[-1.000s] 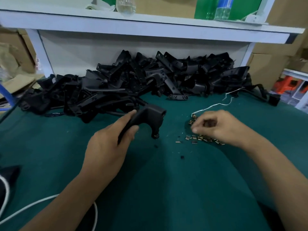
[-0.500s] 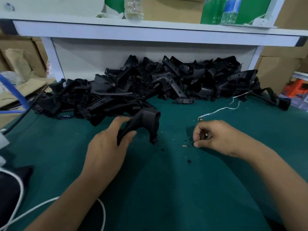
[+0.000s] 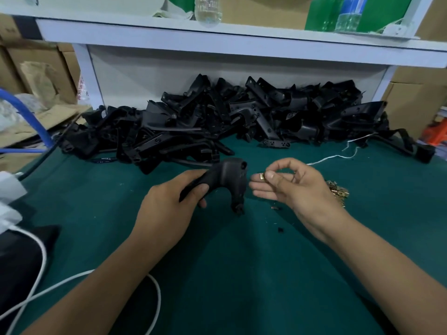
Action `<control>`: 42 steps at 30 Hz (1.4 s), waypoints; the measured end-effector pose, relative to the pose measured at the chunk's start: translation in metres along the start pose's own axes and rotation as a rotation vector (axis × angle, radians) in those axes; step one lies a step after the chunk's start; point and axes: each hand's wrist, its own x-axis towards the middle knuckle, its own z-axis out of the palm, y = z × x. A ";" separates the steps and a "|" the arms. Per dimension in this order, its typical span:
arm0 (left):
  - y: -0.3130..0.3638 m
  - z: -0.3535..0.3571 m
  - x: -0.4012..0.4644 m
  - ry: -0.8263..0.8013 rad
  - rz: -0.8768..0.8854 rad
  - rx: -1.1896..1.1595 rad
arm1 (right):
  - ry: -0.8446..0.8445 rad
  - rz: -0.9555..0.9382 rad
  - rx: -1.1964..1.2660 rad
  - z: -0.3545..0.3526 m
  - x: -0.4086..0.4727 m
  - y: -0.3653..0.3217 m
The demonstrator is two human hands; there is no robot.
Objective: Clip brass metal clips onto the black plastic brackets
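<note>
A left hand [image 3: 167, 209] grips one curved black plastic bracket [image 3: 226, 180] by its arm, holding it just above a green surface [image 3: 229, 274]. Just beside the bracket's right end, the right hand [image 3: 292, 187] pinches a single brass clip [image 3: 262, 176] between thumb and forefinger. More brass clips [image 3: 337, 189] lie heaped behind that hand. A pile of brackets [image 3: 229, 122] lines the surface's far edge.

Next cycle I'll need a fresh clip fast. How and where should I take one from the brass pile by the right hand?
Pinch one brass clip across its narrow sides with thumb and forefinger, as the right hand does now. Come down from above onto the clip pile: the pieces lie loose on the green mat.
</note>
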 end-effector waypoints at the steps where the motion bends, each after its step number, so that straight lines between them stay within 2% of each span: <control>1: 0.000 0.001 -0.001 -0.006 0.004 -0.044 | -0.004 0.010 0.045 0.003 -0.001 0.001; 10: 0.001 0.002 -0.001 -0.086 0.051 -0.047 | -0.087 -0.023 0.147 0.017 -0.004 0.004; 14: -0.001 0.003 -0.001 -0.066 0.060 -0.098 | -0.109 -0.039 0.223 0.016 -0.005 0.002; 20: -0.003 0.003 0.000 -0.085 0.052 -0.098 | -0.121 -0.052 0.176 0.016 -0.005 0.000; 25: -0.002 0.003 0.000 -0.090 0.033 -0.094 | -0.104 -0.053 0.072 0.016 -0.006 0.000; 33: 0.001 0.001 0.000 -0.097 0.021 -0.127 | -0.072 -0.039 0.208 0.022 -0.007 0.005; 42: 0.004 0.002 -0.003 -0.094 0.051 -0.020 | -0.003 -0.064 0.109 0.024 -0.008 0.006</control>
